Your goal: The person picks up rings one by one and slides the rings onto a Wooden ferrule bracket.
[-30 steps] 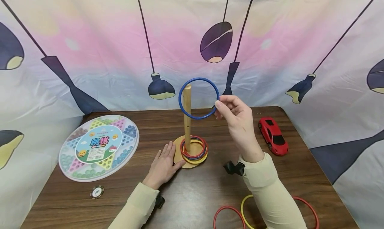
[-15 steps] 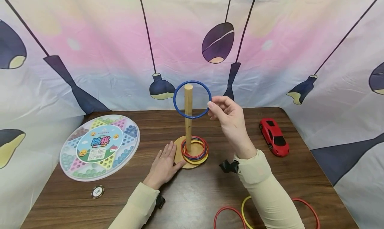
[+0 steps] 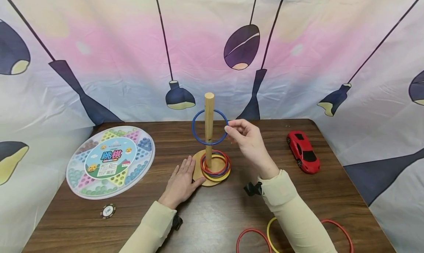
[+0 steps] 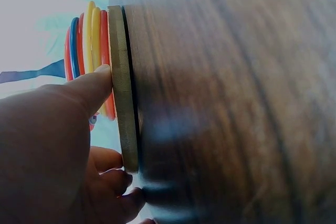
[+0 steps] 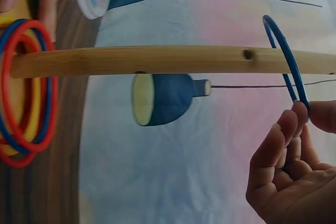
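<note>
Ring placement in hand: right hand point(image 3: 249, 139) pinches the thin blue plastic ring point(image 3: 210, 127), fingers clamped on its rim, already threaded partway down the upright wooden peg point(image 3: 208, 129). Left hand point(image 3: 181, 183), fingers flat and apart, steadies the round wooden base point(image 3: 197, 168) on the counter. Next move judged: release cleanly so the ring drops onto the stacked coloured rings point(image 3: 215, 165).

I pinch a blue ring point(image 3: 210, 127); red, blue and yellow stacked rings point(image 3: 215, 165) circle the pale wooden peg point(image 3: 209, 127) on my dark-brown woodgrain worktop point(image 3: 218, 208).

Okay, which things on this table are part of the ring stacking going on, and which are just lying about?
In use:
- thin blue plastic ring, pinched by the right hand, around the peg
- upright wooden peg on its round wooden base, steadied by the left hand
- stacked coloured rings
- loose red and yellow rings

Lying about:
- round Chinese checkers board
- red toy car
- poker chip
</note>
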### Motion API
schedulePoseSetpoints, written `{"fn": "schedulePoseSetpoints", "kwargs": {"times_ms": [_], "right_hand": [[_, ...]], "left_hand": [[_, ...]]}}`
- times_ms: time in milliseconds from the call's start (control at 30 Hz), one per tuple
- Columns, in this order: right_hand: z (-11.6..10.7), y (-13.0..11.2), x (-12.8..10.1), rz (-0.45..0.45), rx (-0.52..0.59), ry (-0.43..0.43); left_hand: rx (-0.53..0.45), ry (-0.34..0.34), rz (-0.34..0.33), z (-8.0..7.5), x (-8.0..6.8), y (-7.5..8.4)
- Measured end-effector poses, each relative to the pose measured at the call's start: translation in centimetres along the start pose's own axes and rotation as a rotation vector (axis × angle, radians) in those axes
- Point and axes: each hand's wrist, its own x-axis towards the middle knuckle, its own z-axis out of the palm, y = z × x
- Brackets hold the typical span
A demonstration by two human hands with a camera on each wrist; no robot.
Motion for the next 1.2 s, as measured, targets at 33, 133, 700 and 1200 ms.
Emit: {"fn": "schedulePoseSetpoints", "kwargs": {"times_ms": [33, 133, 700, 1200], "right_hand": [[0.0, 0.2, -0.1, 0.014, -0.019, -0.009], [-0.1, 1.0, -0.3, 0.078, -0.058, -0.028], [-0.8, 4.7, -0.9, 0.225, -0.261, -0.165], [-0.9, 7.5, -1.2, 0.271, -0.333, -0.223]], "left_hand": [[0.001, -0.002, 0.0, 0.0, 0.0, 0.0], [-0.002, -0.009, -0.004, -0.2, 0.1, 0.1], [0.005, 0.001, -0.001, -0.1, -0.1, 0.1], [-0.003, -0.001, -0.013, 0.0, -0.1, 0.1]]}}
